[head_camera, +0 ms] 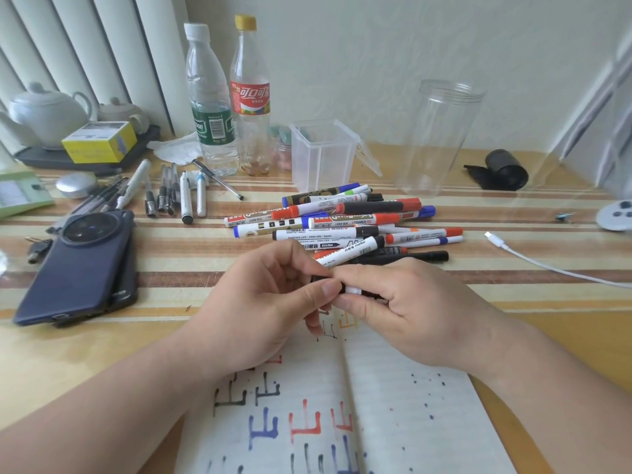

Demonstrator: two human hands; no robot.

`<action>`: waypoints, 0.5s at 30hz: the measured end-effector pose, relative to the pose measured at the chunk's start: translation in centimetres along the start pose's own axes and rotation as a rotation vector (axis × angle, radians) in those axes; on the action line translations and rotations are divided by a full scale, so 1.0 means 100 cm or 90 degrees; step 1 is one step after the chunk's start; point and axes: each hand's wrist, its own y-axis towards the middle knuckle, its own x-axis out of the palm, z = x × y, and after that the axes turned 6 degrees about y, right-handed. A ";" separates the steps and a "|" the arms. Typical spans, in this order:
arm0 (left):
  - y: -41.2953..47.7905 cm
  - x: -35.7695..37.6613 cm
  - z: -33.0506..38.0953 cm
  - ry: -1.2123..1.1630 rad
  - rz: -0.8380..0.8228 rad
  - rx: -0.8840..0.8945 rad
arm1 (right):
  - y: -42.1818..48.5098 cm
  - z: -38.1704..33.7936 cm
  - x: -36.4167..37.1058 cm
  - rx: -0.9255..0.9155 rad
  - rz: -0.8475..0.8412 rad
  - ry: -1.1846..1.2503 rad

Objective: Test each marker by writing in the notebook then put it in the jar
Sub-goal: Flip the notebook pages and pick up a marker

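Both hands meet above the top of an open notebook (393, 398) whose pages carry black, blue, red and orange test strokes. My left hand (263, 302) and my right hand (410, 313) pinch one marker (353, 290) between their fingertips; only a short white and black piece of it shows. Just beyond the hands lies a pile of several markers (345, 220) with red, blue and black caps. The tall clear jar (441, 138) stands upright and open at the back right, with nothing visible inside.
A small clear box with a hinged lid (323, 155) stands behind the pile. Two bottles (212, 107), teapots and a yellow box sit at the back left, several pens (171, 193) and two stacked phones (78, 268) on the left. A white cable (533, 261) and a black roll (506, 169) lie on the right.
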 end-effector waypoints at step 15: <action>-0.002 0.003 -0.001 0.036 -0.011 -0.042 | 0.012 0.024 -0.013 0.251 0.352 0.768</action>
